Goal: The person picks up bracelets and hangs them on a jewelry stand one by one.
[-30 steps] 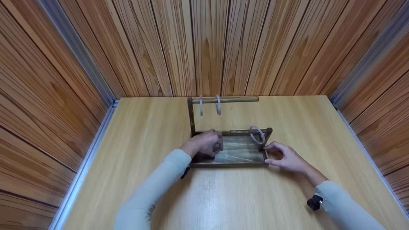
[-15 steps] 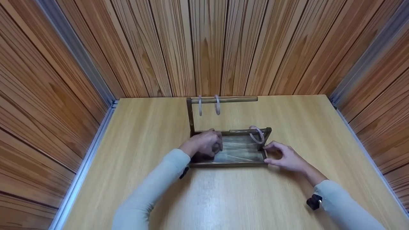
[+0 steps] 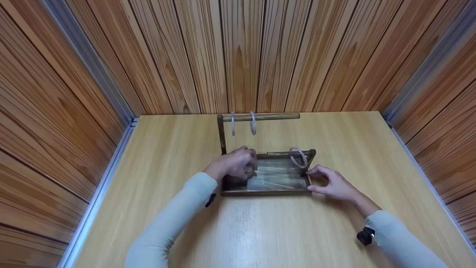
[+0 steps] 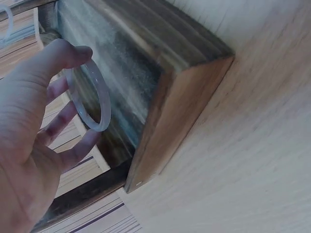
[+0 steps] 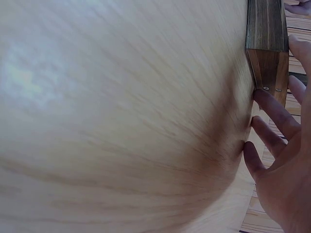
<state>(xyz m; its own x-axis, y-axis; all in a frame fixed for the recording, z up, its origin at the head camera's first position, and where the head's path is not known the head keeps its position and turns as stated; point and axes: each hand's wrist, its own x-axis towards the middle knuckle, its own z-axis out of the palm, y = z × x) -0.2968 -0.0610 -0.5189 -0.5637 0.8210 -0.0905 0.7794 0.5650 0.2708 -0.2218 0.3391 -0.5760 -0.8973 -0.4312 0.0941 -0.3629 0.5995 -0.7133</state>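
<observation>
A dark wooden bracelet stand (image 3: 266, 192) sits on the table, with a shallow tray below and a raised bar (image 3: 279, 116) behind it. Over the tray's left part, my left hand (image 3: 238, 162) pinches a pale, translucent bangle (image 4: 104, 97) between thumb and fingers; in the head view the hand hides that bangle. My right hand (image 3: 333, 182) holds the tray's right end, thumb at the front corner and fingers further back. Two pale bangles hang on the raised bar, a thin one (image 3: 233, 128) at left and another bangle (image 3: 253, 127) beside it.
One more bangle (image 3: 305, 160) hangs on the lower bar (image 3: 282, 153) near the stand's right post. The light wooden table (image 3: 167, 149) is bordered by metal rails (image 3: 89, 201) and wood-panelled walls (image 3: 241, 56).
My left hand has risen slightly and shifted a little left over the tray, its sleeve following. The right hand, the stand and the hanging bangles stay in place.
</observation>
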